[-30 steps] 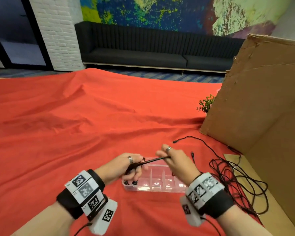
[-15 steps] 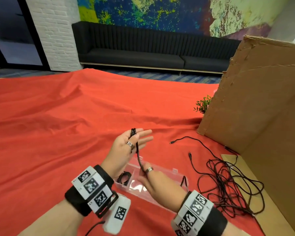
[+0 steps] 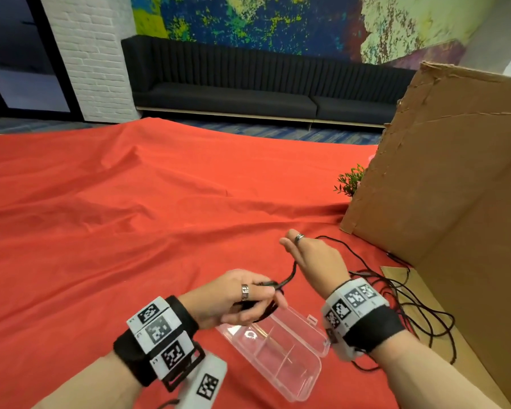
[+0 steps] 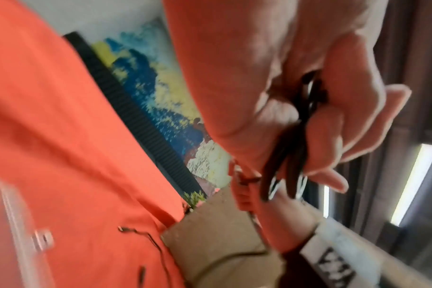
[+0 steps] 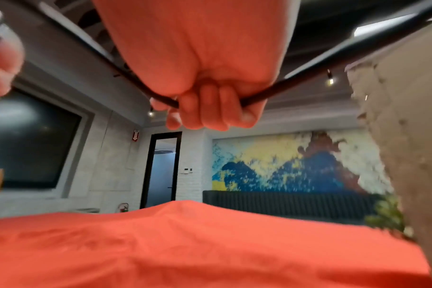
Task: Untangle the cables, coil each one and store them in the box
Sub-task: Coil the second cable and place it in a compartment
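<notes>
My left hand (image 3: 242, 296) grips a small bundle of black cable loops (image 4: 296, 140) just above the clear plastic compartment box (image 3: 281, 358), which lies open on the red cloth. From the bundle a strand of black cable (image 3: 289, 276) runs up to my right hand (image 3: 310, 255), whose curled fingers (image 5: 210, 109) hold it. In the right wrist view the cable (image 5: 308, 78) passes under those fingers. A loose tangle of black cable (image 3: 410, 314) lies on the cloth to the right, behind my right wrist.
A big cardboard sheet (image 3: 443, 187) stands at the right, with a small green plant (image 3: 350, 181) at its far corner. Red cloth (image 3: 130, 216) covers the whole table. A dark sofa (image 3: 248, 93) is beyond the table.
My left hand has come down from its raised, open pose and closed round the cable loops. My right hand moved up and to the right, drawing the strand with it.
</notes>
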{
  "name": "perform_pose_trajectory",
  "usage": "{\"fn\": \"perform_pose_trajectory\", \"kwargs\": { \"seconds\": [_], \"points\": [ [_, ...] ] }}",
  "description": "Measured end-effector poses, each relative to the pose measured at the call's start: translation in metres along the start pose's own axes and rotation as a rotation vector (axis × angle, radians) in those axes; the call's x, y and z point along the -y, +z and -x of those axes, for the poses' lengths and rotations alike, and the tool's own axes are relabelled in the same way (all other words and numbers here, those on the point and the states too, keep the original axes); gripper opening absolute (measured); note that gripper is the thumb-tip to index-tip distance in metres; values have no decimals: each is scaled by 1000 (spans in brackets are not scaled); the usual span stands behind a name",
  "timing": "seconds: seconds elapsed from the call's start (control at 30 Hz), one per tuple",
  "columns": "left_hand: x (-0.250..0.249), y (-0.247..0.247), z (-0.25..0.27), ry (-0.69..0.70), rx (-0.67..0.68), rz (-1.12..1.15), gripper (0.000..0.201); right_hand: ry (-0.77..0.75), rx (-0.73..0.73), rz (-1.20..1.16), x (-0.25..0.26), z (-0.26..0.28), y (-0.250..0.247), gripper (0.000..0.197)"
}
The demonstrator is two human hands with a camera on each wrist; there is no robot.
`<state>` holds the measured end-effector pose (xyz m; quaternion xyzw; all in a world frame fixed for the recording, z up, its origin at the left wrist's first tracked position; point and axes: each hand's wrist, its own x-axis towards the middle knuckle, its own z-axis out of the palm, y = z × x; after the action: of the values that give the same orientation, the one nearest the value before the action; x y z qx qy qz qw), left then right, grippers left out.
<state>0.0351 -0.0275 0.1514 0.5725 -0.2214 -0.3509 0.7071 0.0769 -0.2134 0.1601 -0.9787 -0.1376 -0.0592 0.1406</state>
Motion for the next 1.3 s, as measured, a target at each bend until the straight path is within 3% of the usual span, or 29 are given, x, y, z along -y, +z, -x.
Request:
{"fn": "perform_pose_trajectory", "kwargs": {
  "seconds": [0.07, 0.13, 0.27, 0.37, 0.43, 0.53, 0.57, 0.63, 0.77, 0.83, 0.93, 1.03, 1.13, 1.23, 1.3],
  "points": [
    [-3, 1, -1, 111, 11, 256, 33, 58, 41, -129, 13, 3, 15, 30],
    [-9, -1, -1, 211, -44, 454, 43, 29, 102, -103, 26, 11, 32, 24],
    [-22, -5, -8, 370, -376, 580, 33, -304, 38, -69, 53, 40, 52, 17],
    [-23, -17, -10, 463, -593, 329, 23, -464, -2, -15, 57, 52, 45, 29],
    [-20, -21, -8, 421, -666, -27, 27, -538, -69, 21, 53, 52, 37, 30],
    [-11, -21, -3, 327, -652, -637, 19, -542, -192, 43, 41, 37, 22, 32],
    [-7, -22, -1, 303, -634, -808, 25, -512, -241, 39, 36, 32, 14, 36],
    [-4, -24, 4, 224, -579, -931, 39, -450, -330, -10, 25, 24, -4, 41],
    [-7, -19, 10, -9, -395, -451, 39, -339, -383, -52, 11, 8, -22, 42],
    [-10, -13, 10, 17, -289, -272, 40, -221, -298, -39, 7, 0, -20, 50],
    [-14, -4, 9, 108, -196, -51, 24, -135, -147, -39, 7, -3, -9, 55],
    [-14, -4, 7, 165, -245, 68, 17, -108, 4, 11, 17, 2, 0, 35],
    [-12, -10, 3, 224, -377, 176, 21, -160, 155, 92, 24, 12, 9, 35],
    [-14, -12, 0, 255, -453, 207, 19, -181, 280, -94, 31, 23, 14, 41],
    [-13, -11, 0, 235, -468, 188, 15, -197, 296, -159, 33, 26, 13, 32]
  ]
}}
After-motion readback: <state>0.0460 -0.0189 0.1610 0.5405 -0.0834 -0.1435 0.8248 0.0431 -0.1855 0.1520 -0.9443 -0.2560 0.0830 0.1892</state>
